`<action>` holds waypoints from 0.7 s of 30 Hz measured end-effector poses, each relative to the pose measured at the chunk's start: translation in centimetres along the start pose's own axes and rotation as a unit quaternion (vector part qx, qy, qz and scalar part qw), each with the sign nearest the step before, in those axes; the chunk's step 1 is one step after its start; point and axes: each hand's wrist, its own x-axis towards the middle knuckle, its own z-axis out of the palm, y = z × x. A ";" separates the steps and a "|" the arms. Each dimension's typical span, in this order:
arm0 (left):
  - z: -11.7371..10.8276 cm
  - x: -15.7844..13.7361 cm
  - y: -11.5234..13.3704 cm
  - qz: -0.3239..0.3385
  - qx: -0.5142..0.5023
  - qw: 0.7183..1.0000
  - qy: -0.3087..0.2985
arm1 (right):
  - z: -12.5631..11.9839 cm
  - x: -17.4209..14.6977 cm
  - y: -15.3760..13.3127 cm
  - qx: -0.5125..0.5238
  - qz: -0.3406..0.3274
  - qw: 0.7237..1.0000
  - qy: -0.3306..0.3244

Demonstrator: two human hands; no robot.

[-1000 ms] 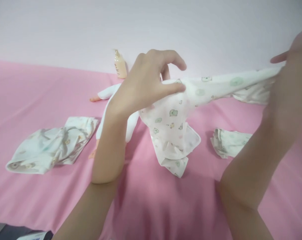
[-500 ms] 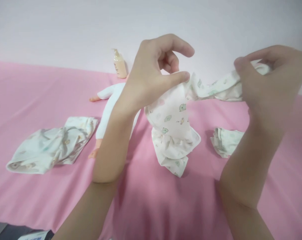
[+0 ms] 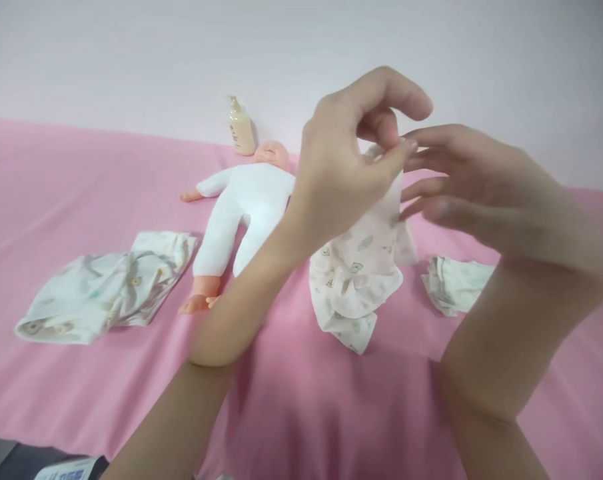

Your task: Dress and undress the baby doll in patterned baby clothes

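My left hand [image 3: 354,157] is raised over the bed and pinches the top of a white baby garment [image 3: 358,267] printed with small green animals. The garment hangs from those fingers, and its lower end lies crumpled on the pink sheet. Just to the right, my right hand [image 3: 474,180] has its fingers stretched out and apart beside the upper part of the cloth. Whether its fingertips touch the fabric is hard to make out. A baby doll [image 3: 254,193] in a white body lies on its back left of the garment, partly behind my left forearm.
A folded patterned cloth [image 3: 106,287] lies on the pink sheet [image 3: 146,380] at left. Another small folded cloth [image 3: 456,283] sits at right, partly behind my right arm. A pump bottle [image 3: 242,130] stands near the wall by the doll's head.
My right hand has let go of the stretched sleeve-like end and moved left toward my left hand. That end now hangs down. My left hand has shifted slightly right, uncovering more of the doll.
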 end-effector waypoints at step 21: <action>0.8 -1.1 2.2 -0.066 0.185 0.973 -0.120 | 2.5 0.8 0.1 -0.064 -0.063 0.951 0.297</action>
